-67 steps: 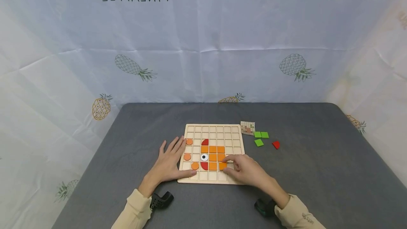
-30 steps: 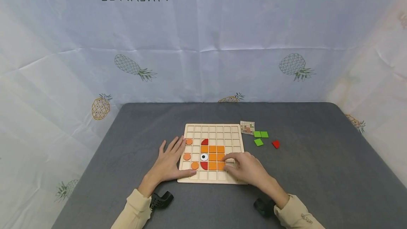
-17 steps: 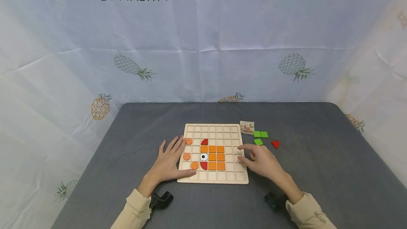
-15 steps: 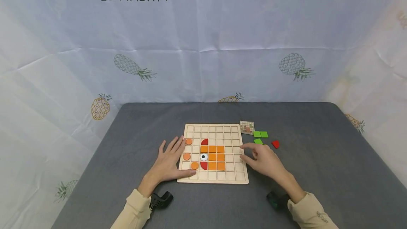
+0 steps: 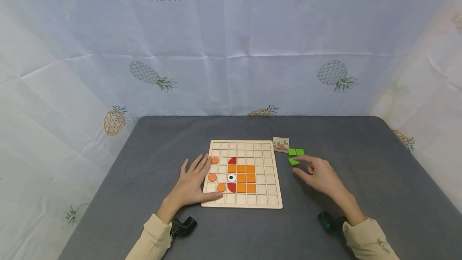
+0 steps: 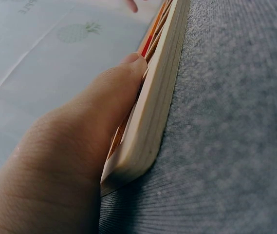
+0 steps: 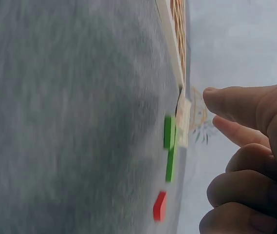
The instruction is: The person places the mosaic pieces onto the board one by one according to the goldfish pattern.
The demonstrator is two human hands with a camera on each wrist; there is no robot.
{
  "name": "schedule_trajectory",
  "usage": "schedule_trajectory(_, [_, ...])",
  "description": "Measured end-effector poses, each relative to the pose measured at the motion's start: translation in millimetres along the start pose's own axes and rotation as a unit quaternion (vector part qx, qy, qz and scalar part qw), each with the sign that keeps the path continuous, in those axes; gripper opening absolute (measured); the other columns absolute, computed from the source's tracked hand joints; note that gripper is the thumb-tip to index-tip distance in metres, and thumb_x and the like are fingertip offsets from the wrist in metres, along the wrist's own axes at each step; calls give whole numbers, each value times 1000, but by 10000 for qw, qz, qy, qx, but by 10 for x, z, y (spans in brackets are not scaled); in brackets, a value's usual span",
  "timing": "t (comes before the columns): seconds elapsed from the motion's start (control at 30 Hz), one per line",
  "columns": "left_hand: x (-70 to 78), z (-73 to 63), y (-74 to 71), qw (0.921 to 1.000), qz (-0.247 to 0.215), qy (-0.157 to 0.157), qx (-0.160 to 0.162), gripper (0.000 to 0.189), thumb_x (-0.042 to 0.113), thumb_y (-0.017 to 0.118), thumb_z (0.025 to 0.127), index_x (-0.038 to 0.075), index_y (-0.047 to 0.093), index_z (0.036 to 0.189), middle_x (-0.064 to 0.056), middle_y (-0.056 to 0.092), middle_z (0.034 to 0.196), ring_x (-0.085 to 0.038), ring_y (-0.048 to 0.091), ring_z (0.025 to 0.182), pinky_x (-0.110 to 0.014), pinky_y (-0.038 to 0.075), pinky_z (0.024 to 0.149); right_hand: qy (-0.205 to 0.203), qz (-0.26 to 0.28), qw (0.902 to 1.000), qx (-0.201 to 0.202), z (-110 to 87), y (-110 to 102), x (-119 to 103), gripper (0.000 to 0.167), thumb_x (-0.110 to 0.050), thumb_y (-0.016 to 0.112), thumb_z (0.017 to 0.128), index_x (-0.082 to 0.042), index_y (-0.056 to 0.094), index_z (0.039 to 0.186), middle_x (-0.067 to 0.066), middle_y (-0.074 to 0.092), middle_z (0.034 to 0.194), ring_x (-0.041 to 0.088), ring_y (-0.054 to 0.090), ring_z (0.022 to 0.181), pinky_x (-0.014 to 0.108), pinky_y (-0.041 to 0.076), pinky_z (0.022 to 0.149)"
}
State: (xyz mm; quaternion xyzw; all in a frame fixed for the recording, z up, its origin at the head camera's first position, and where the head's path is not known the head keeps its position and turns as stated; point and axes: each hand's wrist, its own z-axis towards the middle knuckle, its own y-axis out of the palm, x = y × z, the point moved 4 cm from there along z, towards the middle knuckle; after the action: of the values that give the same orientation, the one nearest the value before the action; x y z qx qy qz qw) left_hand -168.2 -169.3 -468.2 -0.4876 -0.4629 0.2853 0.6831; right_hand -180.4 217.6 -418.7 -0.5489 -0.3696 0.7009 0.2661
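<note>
My left hand [image 5: 193, 183] lies with spread fingers on the left edge of the wooden grid board [image 5: 265, 202]; its thumb rests on the front part, also seen in the left wrist view. Orange square tiles [image 5: 241, 178], red quarter-round tiles [image 5: 232, 187], orange discs [image 5: 212, 177] and a white eye disc [image 5: 231, 177] sit in the cells. Right of the board, my right hand [image 5: 321, 175] hovers at a loose green square tile [image 5: 293, 161], thumb and index finger apart, nothing between them. Contact with that tile is unclear. The other right fingers are curled in the right wrist view.
Two more green tiles [image 5: 296, 152] lie behind the right hand, beside a small printed pattern card [image 5: 280, 144] at the board's back right corner. A red tile [image 7: 159, 206] shows in the right wrist view; the right hand hides it from the head view. Grey cloth covers the table [image 5: 173, 131].
My right hand has let go of the orange tile at the lower right of the orange block and moved right, off the board, to the green tiles. The left hand has stayed still.
</note>
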Motion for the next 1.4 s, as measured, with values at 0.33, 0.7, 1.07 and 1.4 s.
schedule_trajectory(0.33, [2, 4, -3, 10000, -15, 16, 17, 118, 79, 64, 77, 10, 24, 164, -11, 23, 171, -36, 21, 159, -73, 6, 120, 359, -82, 9993, -30, 6, -113, 374, 43, -21, 74, 95, 0, 65, 132, -8, 27, 54, 4, 23, 46, 23, 26, 44])
schedule_trajectory(0.7, [11, 16, -4, 10000, -44, 62, 30, 118, 79, 64, 77, 10, 23, 164, -10, 22, 172, -36, 20, 159, -73, 5, 120, 775, -33, 9962, -403, -22, -165, 522, 51, -23, 70, 97, 7, 58, 138, -8, 31, 51, 5, 24, 44, 22, 25, 43])
schedule_trajectory(1.07, [7, 3, -8, 10000, -46, 34, 32, 120, 82, 62, 77, 9, 23, 164, -11, 23, 171, -37, 21, 159, -74, 5, 120, 827, -183, 9959, -316, -53, -168, 582, 49, -24, 71, 97, 6, 63, 134, -8, 30, 51, 5, 24, 44, 21, 24, 43])
schedule_trajectory(1.4, [-5, -6, 11, 10000, -32, -45, -42, 118, 80, 63, 77, 10, 23, 164, -10, 22, 172, -36, 20, 160, -74, 5, 120, 744, -245, 9966, -242, -74, -145, 577, 38, -22, 71, 96, 2, 67, 126, -7, 35, 52, 6, 29, 44, 22, 26, 43])
